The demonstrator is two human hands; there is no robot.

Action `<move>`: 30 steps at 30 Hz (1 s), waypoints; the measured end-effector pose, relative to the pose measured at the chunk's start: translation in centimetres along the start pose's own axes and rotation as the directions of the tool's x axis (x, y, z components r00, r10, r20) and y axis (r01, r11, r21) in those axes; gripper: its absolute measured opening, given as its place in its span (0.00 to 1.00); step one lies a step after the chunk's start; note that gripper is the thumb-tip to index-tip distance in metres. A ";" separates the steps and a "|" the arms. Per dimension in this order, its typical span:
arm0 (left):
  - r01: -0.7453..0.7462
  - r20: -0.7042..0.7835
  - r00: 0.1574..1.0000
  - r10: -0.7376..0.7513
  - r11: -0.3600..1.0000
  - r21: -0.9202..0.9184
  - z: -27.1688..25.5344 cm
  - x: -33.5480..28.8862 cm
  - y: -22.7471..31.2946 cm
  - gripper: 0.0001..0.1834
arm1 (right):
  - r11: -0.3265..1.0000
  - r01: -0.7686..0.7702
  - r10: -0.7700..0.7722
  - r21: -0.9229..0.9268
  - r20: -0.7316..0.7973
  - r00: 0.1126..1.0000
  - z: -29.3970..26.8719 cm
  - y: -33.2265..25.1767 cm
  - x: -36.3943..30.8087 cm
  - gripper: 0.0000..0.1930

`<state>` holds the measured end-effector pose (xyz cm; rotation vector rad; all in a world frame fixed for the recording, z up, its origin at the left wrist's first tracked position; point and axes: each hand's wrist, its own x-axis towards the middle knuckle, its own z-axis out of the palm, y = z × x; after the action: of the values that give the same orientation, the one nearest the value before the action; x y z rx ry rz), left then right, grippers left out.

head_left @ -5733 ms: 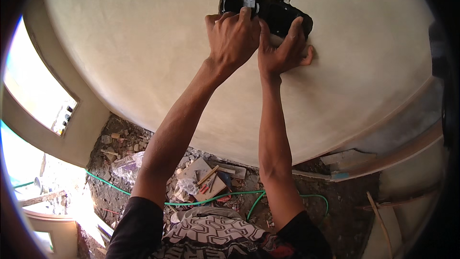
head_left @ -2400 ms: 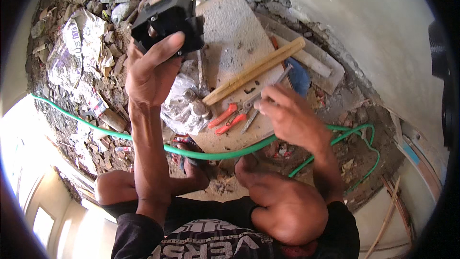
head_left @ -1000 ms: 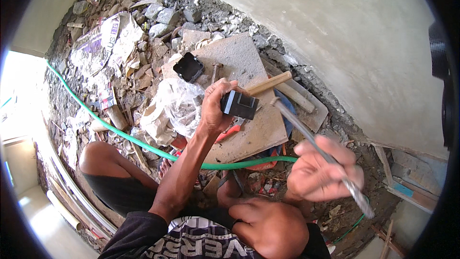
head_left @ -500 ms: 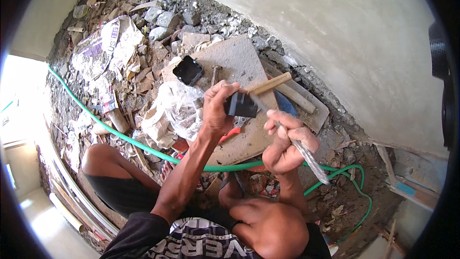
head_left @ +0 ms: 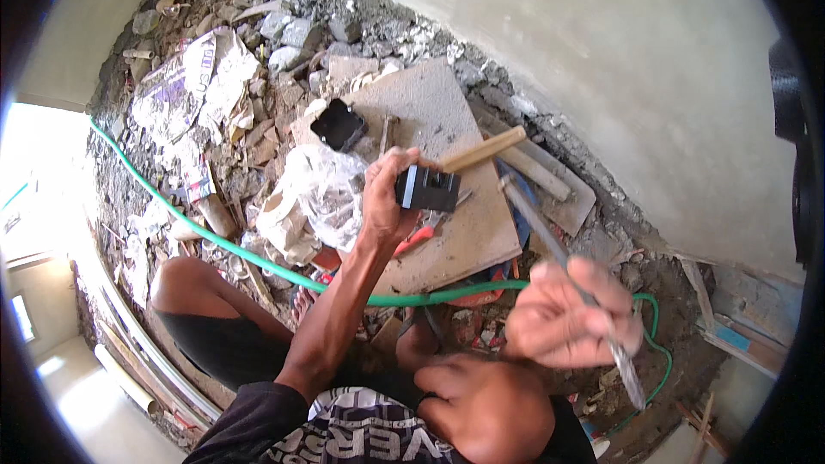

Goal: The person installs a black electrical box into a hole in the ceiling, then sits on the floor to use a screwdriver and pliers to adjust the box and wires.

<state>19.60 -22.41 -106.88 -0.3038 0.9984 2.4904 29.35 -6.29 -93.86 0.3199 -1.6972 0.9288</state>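
Observation:
My left hand [head_left: 388, 198] is closed round a black plastic box [head_left: 432, 189] with a pale strip along one side, held above a square board [head_left: 421, 112]. Held out to the right, my right hand [head_left: 571, 314], slightly blurred, grips a long grey metal rod [head_left: 546, 228]; its lower end looks shiny and twisted. A wooden handle [head_left: 485, 149] lies on the board beyond my left hand, beside a metal piece [head_left: 387, 133] like a hammer head. My left hand hides whether they join. Below the held box shows a red-handled tool [head_left: 415, 241], partly covered.
Another open black box [head_left: 339, 126] rests at the board's far left, near crumpled clear plastic [head_left: 326, 193]. A green hose [head_left: 258, 271] crosses in front of me. Stones [head_left: 292, 56] and rubble lie along the wall [head_left: 601, 60]. A torn sack [head_left: 202, 77] lies far left.
My right hand has moved right and toward me with the metal rod, away from the black box. My left hand has tilted the box a little, staying in nearly the same place.

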 end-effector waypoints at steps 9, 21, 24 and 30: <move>0.056 -0.008 0.998 -0.056 0.997 -0.053 0.4 0.0 -0.7 0.17 | 0.978 -0.199 0.207 -0.059 0.240 0.948 0.0 -0.3 -1.6 0.10; 0.092 -0.044 0.994 -0.096 0.993 -0.077 0.8 -0.9 -0.4 0.16 | 0.872 -0.485 0.460 0.067 0.223 0.859 2.5 0.3 -3.2 0.11; 0.083 -0.030 0.996 -0.089 0.981 -0.174 -1.1 -0.8 -0.6 0.15 | 0.905 -0.415 0.404 0.096 0.116 0.907 2.7 0.3 -2.6 0.09; 0.036 0.044 0.999 -0.032 0.996 -0.083 2.5 -1.7 0.1 0.13 | 0.909 -0.416 0.394 0.009 0.309 0.866 2.5 1.4 -4.6 0.06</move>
<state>20.93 -21.32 -104.44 -0.2896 0.8669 2.5011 28.31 -8.24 -98.77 0.1577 -2.0613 1.3089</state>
